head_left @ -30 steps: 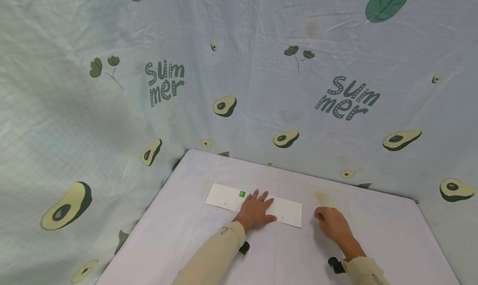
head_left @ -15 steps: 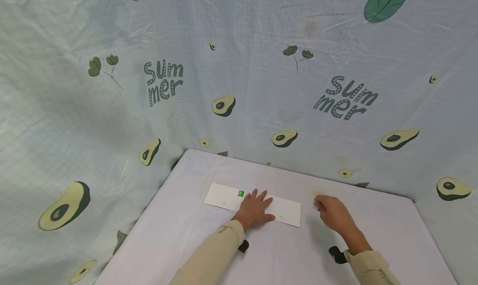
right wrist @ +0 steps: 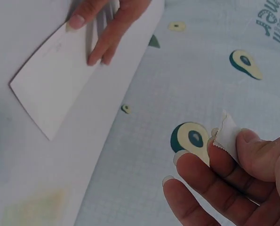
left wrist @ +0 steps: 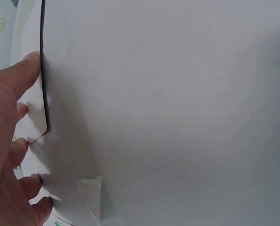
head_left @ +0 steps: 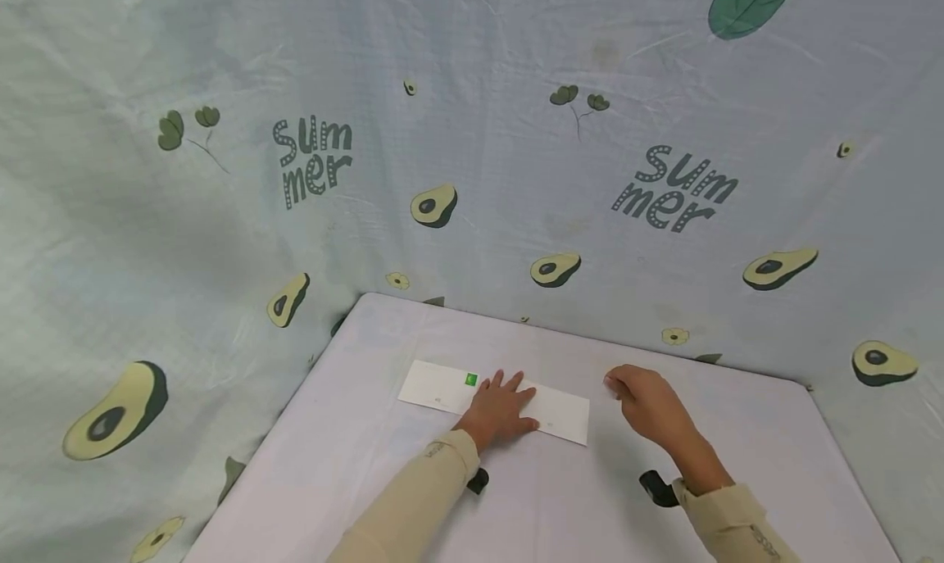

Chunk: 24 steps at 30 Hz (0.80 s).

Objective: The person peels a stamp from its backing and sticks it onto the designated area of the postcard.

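Observation:
My left hand (head_left: 497, 409) lies with spread fingers across the middle of a long, flat white paper piece (head_left: 566, 415), hiding that part of it. A small green square (head_left: 471, 379) is printed on the paper's left half, and faint marks show near its lower edge. In the left wrist view my thumb (left wrist: 27, 70) rests along the paper's dark-shadowed edge. To the right, my right hand (head_left: 652, 403) is raised above the table. Its thumb and forefinger pinch a short whitish piece of tape (right wrist: 229, 134) with a jagged end.
The table has a pale cloth cover (head_left: 347, 465). A pale flap (left wrist: 90, 194) shows in the left wrist view. Hanging sheets (head_left: 501, 153) printed with avocados enclose the back and left. A yellowish patch (right wrist: 36, 207) marks the cover on the right.
My right hand has risen and moved farther from me, slightly to the left. The left hand stays on the white paper. The head view has shifted a little.

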### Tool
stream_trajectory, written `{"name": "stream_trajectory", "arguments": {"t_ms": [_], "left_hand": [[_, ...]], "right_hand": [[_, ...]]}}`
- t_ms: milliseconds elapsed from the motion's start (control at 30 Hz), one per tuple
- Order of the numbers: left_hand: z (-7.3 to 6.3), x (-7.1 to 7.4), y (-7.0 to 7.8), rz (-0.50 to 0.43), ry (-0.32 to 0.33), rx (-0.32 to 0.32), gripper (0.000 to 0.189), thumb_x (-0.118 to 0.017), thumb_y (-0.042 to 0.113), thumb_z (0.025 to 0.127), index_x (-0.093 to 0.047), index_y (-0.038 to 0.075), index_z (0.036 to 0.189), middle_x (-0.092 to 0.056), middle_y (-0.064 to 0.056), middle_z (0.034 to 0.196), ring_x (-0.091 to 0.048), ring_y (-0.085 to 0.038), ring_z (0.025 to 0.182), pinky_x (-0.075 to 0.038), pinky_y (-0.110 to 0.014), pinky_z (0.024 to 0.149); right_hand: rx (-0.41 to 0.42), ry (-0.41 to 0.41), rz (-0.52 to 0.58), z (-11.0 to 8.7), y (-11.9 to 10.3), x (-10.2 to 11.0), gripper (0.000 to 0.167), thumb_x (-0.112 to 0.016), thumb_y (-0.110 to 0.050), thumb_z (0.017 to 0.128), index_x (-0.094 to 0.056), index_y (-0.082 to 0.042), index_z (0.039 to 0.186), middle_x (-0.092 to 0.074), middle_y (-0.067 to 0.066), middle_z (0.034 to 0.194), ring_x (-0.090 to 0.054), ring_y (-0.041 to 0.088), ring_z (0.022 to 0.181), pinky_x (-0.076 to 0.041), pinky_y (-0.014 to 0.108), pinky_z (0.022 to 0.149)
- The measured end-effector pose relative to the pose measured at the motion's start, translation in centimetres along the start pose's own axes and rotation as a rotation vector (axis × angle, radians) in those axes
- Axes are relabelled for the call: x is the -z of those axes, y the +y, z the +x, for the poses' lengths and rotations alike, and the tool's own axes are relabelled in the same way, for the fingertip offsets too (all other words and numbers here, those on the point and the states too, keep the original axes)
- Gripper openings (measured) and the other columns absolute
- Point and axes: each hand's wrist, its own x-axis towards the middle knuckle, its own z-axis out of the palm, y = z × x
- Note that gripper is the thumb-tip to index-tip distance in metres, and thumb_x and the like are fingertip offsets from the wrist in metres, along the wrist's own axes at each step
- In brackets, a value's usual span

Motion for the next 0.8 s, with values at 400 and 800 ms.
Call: {"name": "stream_trajectory", "arguments": {"t_ms": [400,800], "left_hand": [[0.4,0.9,0.3,-0.083,0.037,-0.032,0.069,-0.057,0.060,0.101,-0.046,0.024,0.159,-0.029,-0.006,0.174,-0.026,-0.035,0.161,-0.031,-0.049,0.129],[-1.4,5.1,1.8,-0.657,0.075,-0.269,0.064,-0.062,0.046,0.104,-0.048,0.014,0.157,-0.055,-0.002,0.158,-0.053,-0.019,0.147,-0.047,-0.036,0.119]], "right_hand": [[0.080,0.084,0.059,0.6,-1.8,0.6,0.015,-0.064,-0.004,0.101,-0.076,0.001,0.107,-0.071,0.007,0.084,-0.053,0.009,0.071,-0.048,0.026,0.062],[0.059,0.142,0.141,1.4,-2.2,-0.7,0.015,-0.065,-0.004,0.100,-0.076,-0.001,0.110,-0.073,0.007,0.090,-0.058,0.012,0.076,-0.053,0.026,0.067]]}}
